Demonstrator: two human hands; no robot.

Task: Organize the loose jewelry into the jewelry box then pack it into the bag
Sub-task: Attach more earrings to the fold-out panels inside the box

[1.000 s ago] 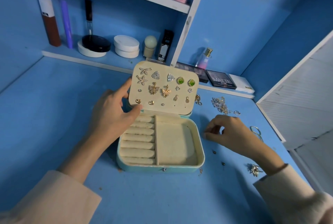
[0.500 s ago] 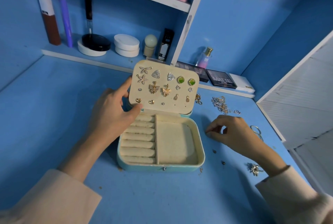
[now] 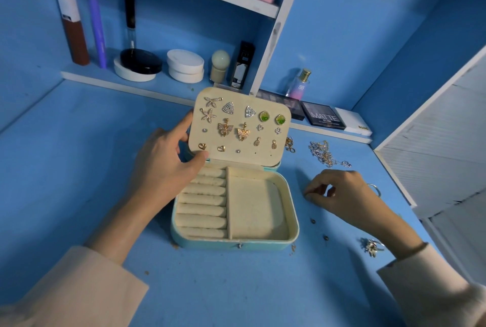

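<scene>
Box (image 3: 236, 244): sits at the middle of the table (image 3: 79, 174), open, its longer side towards the person. The ring rolls on the left and the plain compartment on the right both appear empty. The lid (image 3: 244, 159) stands near upright at the far edge, with pairs of earrings pinned across its inner face.

Loose jewelry: all of it lies right of the box. A tangle of chains (image 3: 324, 154) sits beyond the far right corner, a ring (image 3: 375, 189) just past the right hand, a cluster piece (image 3: 372, 246) by the right wrist, and two studs (image 3: 312, 221) lie between that hand and the box wall.

Governing relation: the pieces are on the right hand's side and the open tray is just to its left, so the right hand is the nearer one for pick and drop.

Left hand (image 3: 163, 166): grips the lid's left edge, thumb (image 3: 200, 155) on the inner face, fingers behind, steadying it open.

Right hand (image 3: 344, 195): palm down, low over the table, fingertips (image 3: 309, 195) drawn into a pinch close to the surface. Whether anything is between them cannot be told.

Judgement: sorting is under way; the chains and ring remain outside. No bag is in view.
</scene>
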